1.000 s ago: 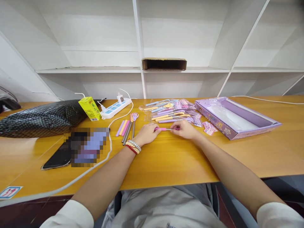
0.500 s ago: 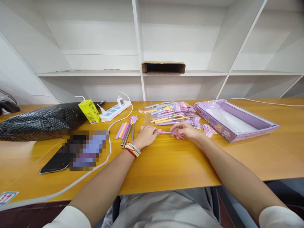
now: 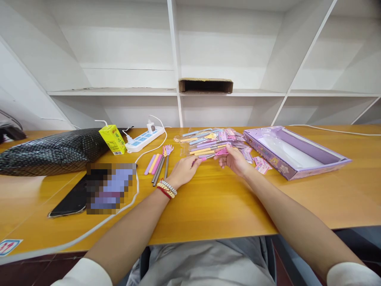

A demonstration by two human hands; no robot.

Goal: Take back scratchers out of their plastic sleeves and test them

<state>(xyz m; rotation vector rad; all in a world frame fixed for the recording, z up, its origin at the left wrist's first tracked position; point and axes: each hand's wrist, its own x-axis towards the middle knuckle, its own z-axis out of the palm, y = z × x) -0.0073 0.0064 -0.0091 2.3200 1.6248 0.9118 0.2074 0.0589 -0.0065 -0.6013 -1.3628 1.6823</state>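
Note:
Between my hands is a pink back scratcher [image 3: 210,157] with a thin metal rod. Its pink handle end sits pinched in the fingers of my left hand [image 3: 185,171]. My right hand [image 3: 235,161] grips it near the pink claw-shaped head, palm turned partly up. Left of my left hand lie loose purple, yellow and pink handle sleeves [image 3: 153,164], metal tubes [image 3: 158,171] and scratcher heads [image 3: 168,149] in yellow and purple. Just beyond my hands is a pile of bagged back scratchers [image 3: 205,142] in blue, yellow and purple.
An open purple box [image 3: 309,169] stands at the right, with small pink cards [image 3: 262,165] beside it. On the left are a power strip [image 3: 145,139], a yellow drink carton [image 3: 112,140], a black wrapped bundle [image 3: 53,153], a phone [image 3: 70,198] and a white cable [image 3: 138,178].
My right hand has turned palm upward and lifted the head end of the back scratcher slightly, tilting it. My left hand stays nearly in place on the handle.

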